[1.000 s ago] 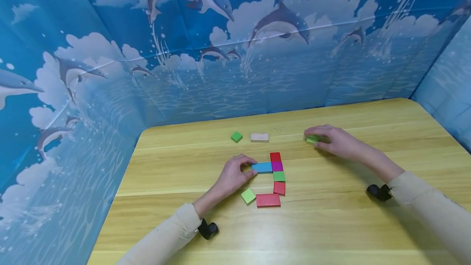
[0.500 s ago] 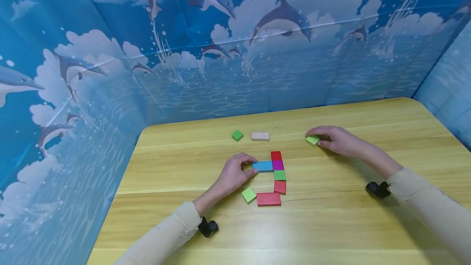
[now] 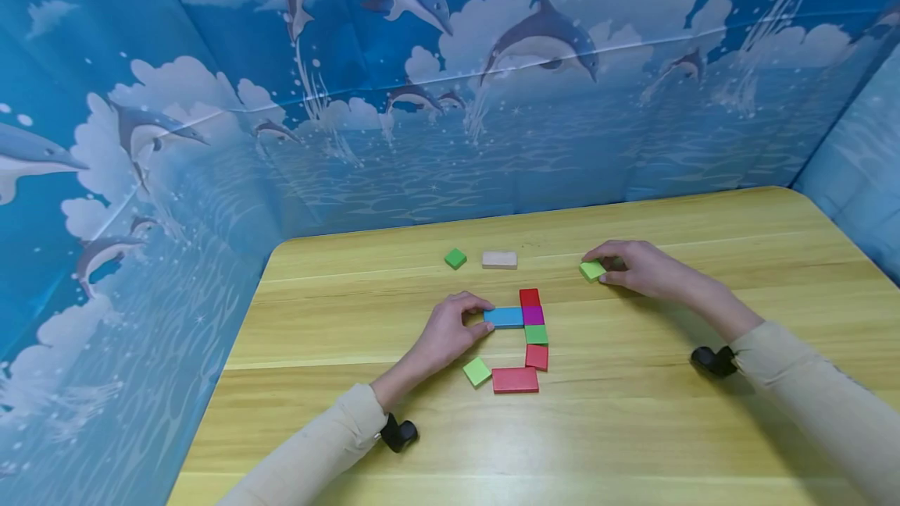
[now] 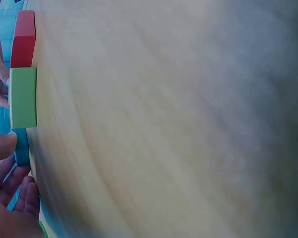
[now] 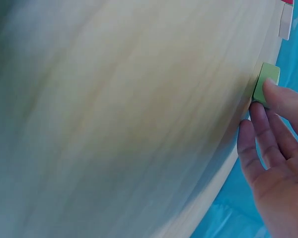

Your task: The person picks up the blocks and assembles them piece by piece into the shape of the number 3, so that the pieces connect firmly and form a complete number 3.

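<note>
My left hand (image 3: 450, 330) pinches the left end of a flat blue block (image 3: 505, 318) between thumb and fingers. Its right end meets a purple block (image 3: 533, 315) in a column. A red block (image 3: 530, 297) sits above the purple one, with a green block (image 3: 536, 335) and a small red block (image 3: 537, 357) below. Off to the right, my right hand (image 3: 636, 268) pinches a light green block (image 3: 592, 271) by its sides; the right wrist view has the thumb on that green block (image 5: 266, 79). In the left wrist view, fingers hold the blue block (image 4: 21, 148).
A long red block (image 3: 516, 380) lies below the column, with a tilted light green block (image 3: 477, 372) to its left. Behind are a green block (image 3: 455, 258) and a pale wooden block (image 3: 500, 260). A dolphin-print curtain (image 3: 436, 162) borders the wooden table (image 3: 633, 428).
The light green block in my right hand has turned slightly and moved a little left, and more of it shows. My left hand stays on the blue block.
</note>
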`<state>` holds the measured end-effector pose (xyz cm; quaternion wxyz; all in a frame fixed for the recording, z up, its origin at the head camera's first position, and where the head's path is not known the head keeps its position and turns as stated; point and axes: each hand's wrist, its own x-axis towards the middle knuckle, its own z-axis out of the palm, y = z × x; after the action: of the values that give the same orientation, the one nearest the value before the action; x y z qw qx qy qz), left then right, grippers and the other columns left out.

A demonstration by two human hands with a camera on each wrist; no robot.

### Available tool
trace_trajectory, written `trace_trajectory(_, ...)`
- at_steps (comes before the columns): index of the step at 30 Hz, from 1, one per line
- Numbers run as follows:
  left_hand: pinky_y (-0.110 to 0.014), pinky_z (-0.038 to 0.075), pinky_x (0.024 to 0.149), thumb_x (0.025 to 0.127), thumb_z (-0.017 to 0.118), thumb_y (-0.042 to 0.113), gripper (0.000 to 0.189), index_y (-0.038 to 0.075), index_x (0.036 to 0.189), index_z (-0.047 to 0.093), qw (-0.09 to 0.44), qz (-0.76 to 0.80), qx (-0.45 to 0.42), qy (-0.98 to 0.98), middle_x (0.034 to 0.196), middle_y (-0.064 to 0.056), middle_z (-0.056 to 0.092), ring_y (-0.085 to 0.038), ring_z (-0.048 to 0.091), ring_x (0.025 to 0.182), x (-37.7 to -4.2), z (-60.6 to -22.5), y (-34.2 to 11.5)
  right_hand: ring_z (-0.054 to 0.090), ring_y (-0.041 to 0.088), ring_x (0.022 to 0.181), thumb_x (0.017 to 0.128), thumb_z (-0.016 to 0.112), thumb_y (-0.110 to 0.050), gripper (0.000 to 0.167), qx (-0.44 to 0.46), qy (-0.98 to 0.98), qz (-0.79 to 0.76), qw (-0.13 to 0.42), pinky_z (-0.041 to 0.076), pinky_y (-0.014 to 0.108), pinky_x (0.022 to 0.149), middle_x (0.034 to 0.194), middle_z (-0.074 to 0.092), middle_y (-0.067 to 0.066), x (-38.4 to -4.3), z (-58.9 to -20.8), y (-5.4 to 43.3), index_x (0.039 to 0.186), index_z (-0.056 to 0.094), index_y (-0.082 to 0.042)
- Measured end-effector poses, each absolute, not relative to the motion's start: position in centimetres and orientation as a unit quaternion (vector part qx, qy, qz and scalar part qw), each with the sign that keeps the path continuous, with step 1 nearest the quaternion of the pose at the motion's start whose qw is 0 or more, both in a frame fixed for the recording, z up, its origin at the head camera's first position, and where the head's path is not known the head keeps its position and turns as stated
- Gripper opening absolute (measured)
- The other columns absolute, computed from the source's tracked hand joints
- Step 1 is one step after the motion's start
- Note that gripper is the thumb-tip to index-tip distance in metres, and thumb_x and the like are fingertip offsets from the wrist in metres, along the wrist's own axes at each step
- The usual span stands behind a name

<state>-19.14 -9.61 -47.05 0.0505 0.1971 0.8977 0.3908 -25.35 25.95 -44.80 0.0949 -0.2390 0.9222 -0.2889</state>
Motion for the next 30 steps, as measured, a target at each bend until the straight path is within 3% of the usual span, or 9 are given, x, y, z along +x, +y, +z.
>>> trace_trajectory(8, -0.03, 0.046, 0.087, 0.089, 0.075, 0.018, 0.023, 0.015, 0.112, 0.073, 0.048, 0.394, 0.196, 0.896, 0.105, 0.009, 0.065, -0.012, 0.056, 0.097, -19.2, -47.1, -9.7, 0.059, 0.024, 0.098, 0.091, 0.069, -0.006, 0.04, -0.231, 0.922, -0.297, 0.092, 0.049, 0.043, 0.082, 0.113, 0.063, 0.008, -25.2, -44.6, 25.0, 0.13, 0.063, -0.008)
trace_trajectory(30, -0.034, 0.046, 0.089, 0.089, 0.075, 0.015, 0.023, 0.014, 0.112, 0.073, 0.05, 0.414, 0.19, 0.889, 0.105, 0.006, 0.066, -0.015, 0.056, 0.1, -19.0, -46.9, -9.6, 0.063, 0.023, 0.102, 0.091, 0.071, -0.011, 0.038, -0.241, 0.904, -0.341, 0.091, 0.051, 0.045, 0.086, 0.118, 0.065, 0.008, -25.8, -44.7, 21.8, 0.129, 0.064, -0.011)
